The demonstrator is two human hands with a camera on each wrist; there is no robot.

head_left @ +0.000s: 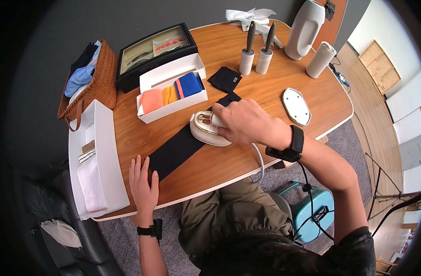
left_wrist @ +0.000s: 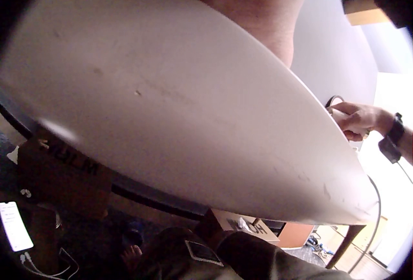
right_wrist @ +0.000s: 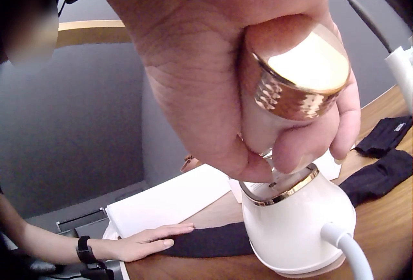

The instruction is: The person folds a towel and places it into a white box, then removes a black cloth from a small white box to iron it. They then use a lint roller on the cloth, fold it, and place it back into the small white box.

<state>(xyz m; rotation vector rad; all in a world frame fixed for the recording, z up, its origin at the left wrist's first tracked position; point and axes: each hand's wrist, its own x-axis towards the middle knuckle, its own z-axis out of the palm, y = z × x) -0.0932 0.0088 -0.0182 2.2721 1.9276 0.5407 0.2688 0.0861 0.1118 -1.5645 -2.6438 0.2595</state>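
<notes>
My right hand (head_left: 254, 122) grips the handle of a small white and gold iron (head_left: 210, 136). The iron's base sits on a long black sock (head_left: 176, 154) laid out diagonally across the table. In the right wrist view, fingers curl round the gold-capped handle (right_wrist: 300, 67), and a pale cord (right_wrist: 352, 257) leaves the iron's body. With fingers straight, my left hand (head_left: 143, 186) rests at the near left end of the sock, fingertips on the tabletop and thumb at the fabric's edge. Beyond the iron lies a folded black sock (head_left: 225, 79) with a small label.
A white box (head_left: 173, 106) of folded coloured fabric and a black lidded case (head_left: 123, 83) stand behind. Left are a long white box (head_left: 120, 198) and a wicker basket (head_left: 104, 69). Two lint rollers (head_left: 247, 62), a white plate (head_left: 296, 106) and a paper roll (head_left: 320, 62) stand right.
</notes>
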